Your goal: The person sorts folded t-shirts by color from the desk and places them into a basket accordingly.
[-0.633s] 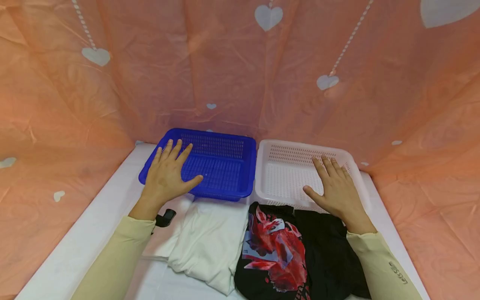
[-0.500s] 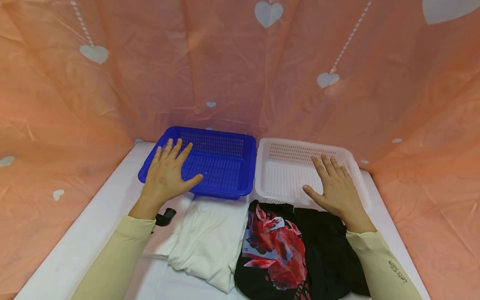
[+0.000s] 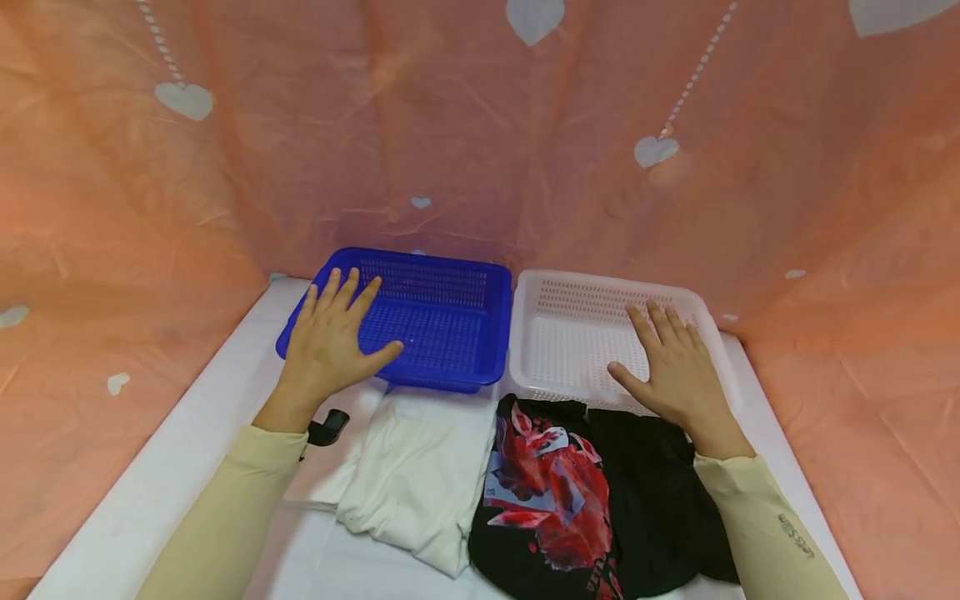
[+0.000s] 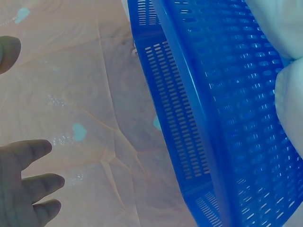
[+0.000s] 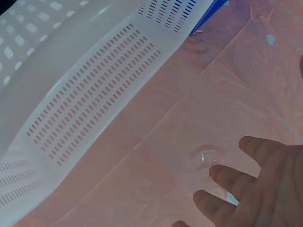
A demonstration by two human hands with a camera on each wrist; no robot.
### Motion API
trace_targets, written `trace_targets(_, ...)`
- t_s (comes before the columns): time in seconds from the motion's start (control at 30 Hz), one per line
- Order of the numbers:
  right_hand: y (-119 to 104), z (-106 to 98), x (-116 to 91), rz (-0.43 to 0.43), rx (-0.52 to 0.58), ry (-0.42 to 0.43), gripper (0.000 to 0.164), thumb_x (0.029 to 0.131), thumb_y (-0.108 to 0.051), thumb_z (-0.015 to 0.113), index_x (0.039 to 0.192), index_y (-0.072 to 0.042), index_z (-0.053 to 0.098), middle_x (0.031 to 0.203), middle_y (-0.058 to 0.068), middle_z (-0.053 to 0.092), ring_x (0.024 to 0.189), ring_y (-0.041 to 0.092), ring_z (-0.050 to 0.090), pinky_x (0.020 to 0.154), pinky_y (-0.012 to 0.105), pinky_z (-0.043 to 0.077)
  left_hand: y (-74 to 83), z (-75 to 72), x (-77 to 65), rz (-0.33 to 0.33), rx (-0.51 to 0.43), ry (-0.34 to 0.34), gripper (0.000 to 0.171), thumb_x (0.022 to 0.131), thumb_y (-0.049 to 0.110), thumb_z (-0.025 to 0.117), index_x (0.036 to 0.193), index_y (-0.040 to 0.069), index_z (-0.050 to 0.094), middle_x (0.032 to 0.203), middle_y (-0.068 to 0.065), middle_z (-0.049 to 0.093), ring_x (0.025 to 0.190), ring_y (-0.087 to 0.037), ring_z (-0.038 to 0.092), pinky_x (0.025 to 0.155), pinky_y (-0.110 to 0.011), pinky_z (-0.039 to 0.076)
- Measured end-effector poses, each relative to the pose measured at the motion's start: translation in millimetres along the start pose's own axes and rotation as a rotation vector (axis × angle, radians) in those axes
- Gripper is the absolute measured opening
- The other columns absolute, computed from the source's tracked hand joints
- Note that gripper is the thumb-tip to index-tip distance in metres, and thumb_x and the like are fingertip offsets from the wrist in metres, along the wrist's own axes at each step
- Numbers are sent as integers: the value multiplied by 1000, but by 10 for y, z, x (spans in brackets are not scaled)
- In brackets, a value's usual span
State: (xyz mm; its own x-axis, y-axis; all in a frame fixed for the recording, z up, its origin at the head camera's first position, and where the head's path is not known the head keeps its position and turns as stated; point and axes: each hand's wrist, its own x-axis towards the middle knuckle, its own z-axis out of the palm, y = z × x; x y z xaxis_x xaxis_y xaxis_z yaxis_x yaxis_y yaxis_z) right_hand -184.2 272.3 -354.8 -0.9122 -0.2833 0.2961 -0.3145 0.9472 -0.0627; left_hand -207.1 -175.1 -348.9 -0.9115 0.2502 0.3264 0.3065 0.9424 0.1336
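Observation:
My left hand (image 3: 326,346) is spread with straight fingers and overlaps the left part of a blue plastic basket (image 3: 491,333) in the head view. My right hand (image 3: 678,371), also spread and holding nothing, overlaps the right part of a white plastic basket (image 3: 525,333). Both wrist views show the fingers apart from the baskets' slotted walls. Below the blue basket lies folded white clothing (image 3: 420,475). Beside it, in front of the white basket, is folded black clothing (image 3: 652,492), its left part bearing a red floral print (image 3: 558,500).
A white-covered table (image 3: 150,483) carries everything. An orange curtain (image 3: 450,125) with pale hearts closes off the back and both sides, close behind the baskets. A black strap or device (image 3: 328,427) shows at the left wrist.
The baskets, clothing and curtain hearts sit slightly higher in the head view, as the camera tilts down a little. Both hands also appear slightly higher and stay spread.

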Motion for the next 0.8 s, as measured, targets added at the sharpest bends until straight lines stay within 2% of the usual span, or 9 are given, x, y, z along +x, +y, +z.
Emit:
trace_targets(0.3, -76, -22, 11, -12, 7, 15, 84, 87, -53, 59, 152, -11, 27, 154, 26, 28, 142, 47, 23, 111, 64, 18, -11, -15, -53, 12, -7, 25, 94, 78, 64, 61, 152, 14, 31, 156, -23, 26, 147, -40, 14, 117, -58, 11)
trace_targets(0.63, -258, -52, -8, -45, 10, 45, 87, 84, -52, 63, 153, -14, 26, 154, 23, 29, 140, 46, 26, 110, 64, 21, -10, -88, -189, 43, 4, 65, 93, 77, 63, 63, 151, 14, 33, 155, -23, 29, 147, -41, 16, 116, -60, 13)
trace_targets(0.8, -373, -45, -30, -92, 34, 93, 86, 81, -51, 66, 151, -13, 31, 151, 25, 33, 138, 48, 30, 109, 62, 26, 28, -107, -287, 70, -59, 103, 90, 74, 57, 69, 148, 16, 39, 152, -21, 36, 144, -43, 22, 113, -61, 20)
